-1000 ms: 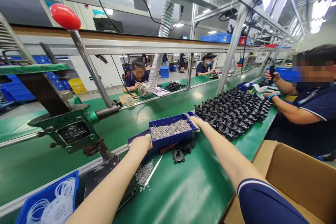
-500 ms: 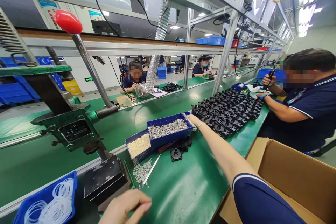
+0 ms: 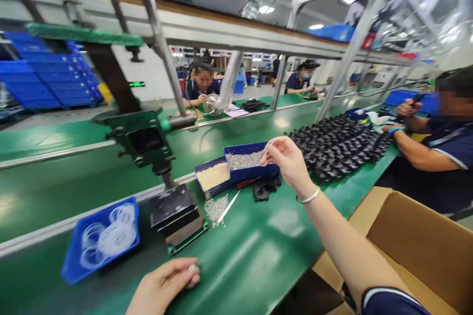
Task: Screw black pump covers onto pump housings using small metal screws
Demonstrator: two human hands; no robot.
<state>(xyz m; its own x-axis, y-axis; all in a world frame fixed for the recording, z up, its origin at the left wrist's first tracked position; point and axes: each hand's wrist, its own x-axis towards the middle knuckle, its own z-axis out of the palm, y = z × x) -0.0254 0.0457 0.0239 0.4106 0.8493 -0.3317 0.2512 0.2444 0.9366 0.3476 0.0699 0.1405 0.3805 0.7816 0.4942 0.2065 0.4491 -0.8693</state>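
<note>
My right hand hovers just right of a blue tray of small metal pins, its thumb and fingers pinched together; what they pinch is too small to see. My left hand rests low on the green bench near the front edge, fingers curled closed over something I cannot make out. A second blue tray of pale small parts sits beside the pin tray. Loose silver bits and a thin metal tool lie in front of the trays. A black round part lies below the pin tray.
A green hand press with a red-knobbed lever stands left of the trays, its black base near my left hand. A blue bin of white rings sits at left. Many black parts cover the bench at right, beside a seated co-worker. A cardboard box is at lower right.
My right hand let go of the pin tray's far end and lifted into a pinch. My left hand left the tray and drew back to the front edge. The view swung left.
</note>
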